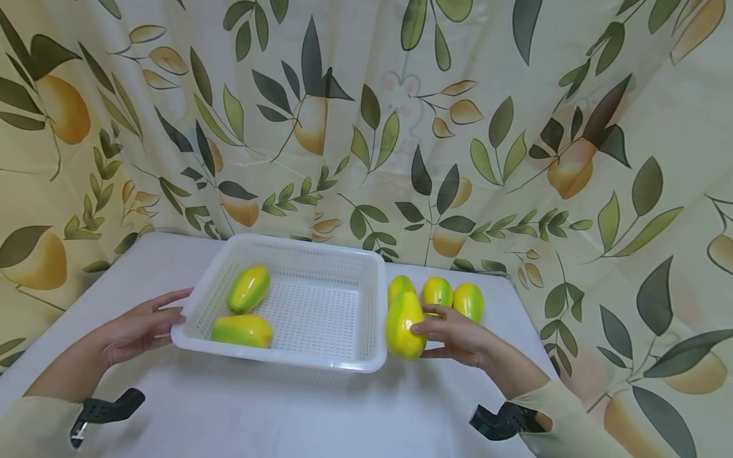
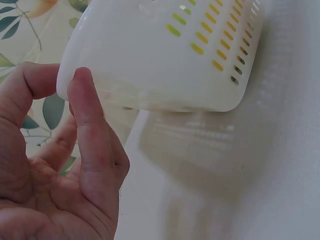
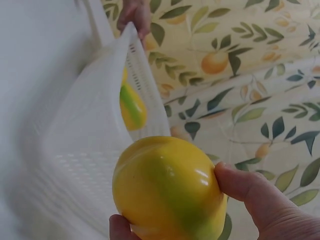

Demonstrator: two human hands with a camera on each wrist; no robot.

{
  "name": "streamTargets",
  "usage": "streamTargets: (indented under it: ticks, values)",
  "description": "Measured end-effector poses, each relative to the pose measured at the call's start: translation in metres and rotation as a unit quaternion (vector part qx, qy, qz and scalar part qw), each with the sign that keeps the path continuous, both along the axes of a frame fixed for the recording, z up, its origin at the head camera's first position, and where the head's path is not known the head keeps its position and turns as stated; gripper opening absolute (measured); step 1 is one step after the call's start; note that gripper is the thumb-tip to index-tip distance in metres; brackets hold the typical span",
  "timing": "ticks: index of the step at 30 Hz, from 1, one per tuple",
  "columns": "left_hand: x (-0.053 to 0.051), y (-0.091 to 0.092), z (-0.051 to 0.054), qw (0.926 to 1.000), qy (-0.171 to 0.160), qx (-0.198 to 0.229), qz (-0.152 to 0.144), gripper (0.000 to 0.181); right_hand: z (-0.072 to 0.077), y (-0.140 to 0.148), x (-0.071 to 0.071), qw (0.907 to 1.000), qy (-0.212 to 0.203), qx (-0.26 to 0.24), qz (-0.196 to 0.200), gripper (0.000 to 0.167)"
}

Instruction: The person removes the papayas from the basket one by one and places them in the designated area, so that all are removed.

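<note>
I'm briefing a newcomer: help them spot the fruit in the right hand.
Find the white basket. Right of it is the right hand. It grips the yellow-green fruit, in front of three similar fruits and the only one held.

The held fruit (image 1: 404, 326) partly covers another fruit (image 1: 399, 284). In the left wrist view, the basket (image 2: 125, 65) is cut above and mostly hides the inner fruits (image 2: 197, 48). The right wrist view cuts the held fruit below.
</note>
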State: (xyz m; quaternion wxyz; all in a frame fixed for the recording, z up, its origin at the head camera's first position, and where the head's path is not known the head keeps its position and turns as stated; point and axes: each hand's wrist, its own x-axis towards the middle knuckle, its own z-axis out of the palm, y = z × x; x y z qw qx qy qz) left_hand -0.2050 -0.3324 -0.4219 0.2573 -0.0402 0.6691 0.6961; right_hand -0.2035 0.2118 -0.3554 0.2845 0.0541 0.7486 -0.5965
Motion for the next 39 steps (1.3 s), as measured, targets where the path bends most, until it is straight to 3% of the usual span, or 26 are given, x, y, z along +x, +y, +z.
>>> streamTargets:
  ticks: [6, 14, 27, 39]
  values:
    - [-0.001, -0.002, -0.002, 0.9998, 0.009, 0.009, -0.014, 0.058, -0.011, 0.006, 0.002, 0.9999, -0.005, 0.002, -0.015, 0.083]
    - [0.000, -0.001, -0.003, 1.0000, 0.003, 0.007, -0.003, 0.066, -0.026, 0.012, 0.006, 0.9991, -0.010, 0.012, -0.038, 0.080]
    - [0.001, 0.001, -0.003, 0.9999, -0.002, 0.007, 0.012, 0.061, -0.051, 0.015, 0.008, 0.9980, -0.030, 0.014, -0.053, 0.076]
    - [0.003, 0.002, -0.004, 0.9997, 0.005, 0.023, 0.011, 0.049, -0.065, 0.014, 0.008, 0.9960, -0.044, 0.022, -0.074, 0.078]
